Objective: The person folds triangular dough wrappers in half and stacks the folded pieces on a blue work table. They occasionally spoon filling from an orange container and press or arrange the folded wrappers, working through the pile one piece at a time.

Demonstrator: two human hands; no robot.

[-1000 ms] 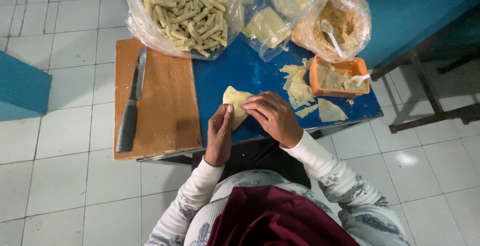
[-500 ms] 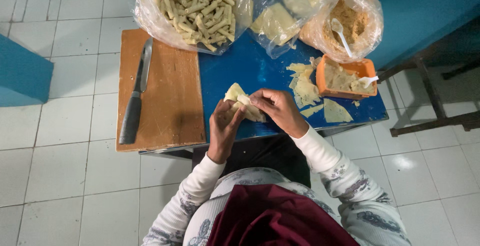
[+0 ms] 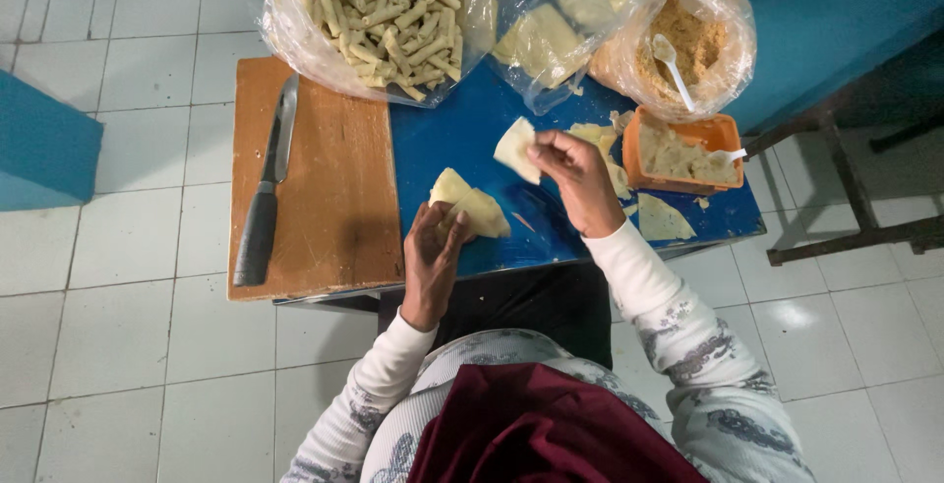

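Observation:
My left hand (image 3: 430,252) holds a pale yellow pastry sheet (image 3: 469,206) against the near edge of the small blue table (image 3: 462,134). My right hand (image 3: 575,173) is raised a little farther back and pinches a smaller torn piece of pastry sheet (image 3: 516,149) between its fingertips. More loose sheets (image 3: 602,139) lie just right of that hand, next to an orange tub (image 3: 688,153) of pale filling with a white spoon in it.
A wooden cutting board (image 3: 329,183) with a large knife (image 3: 267,188) sits on the left. At the back are a clear bag of rolled pastry sticks (image 3: 383,6), a bag of flat sheets (image 3: 546,40) and a bag of brown crumbs (image 3: 688,40). White tiled floor surrounds the table.
My hands have come apart. The right hand has lifted away to the right with a piece of sheet, while the left hand keeps the other sheet at the table's edge.

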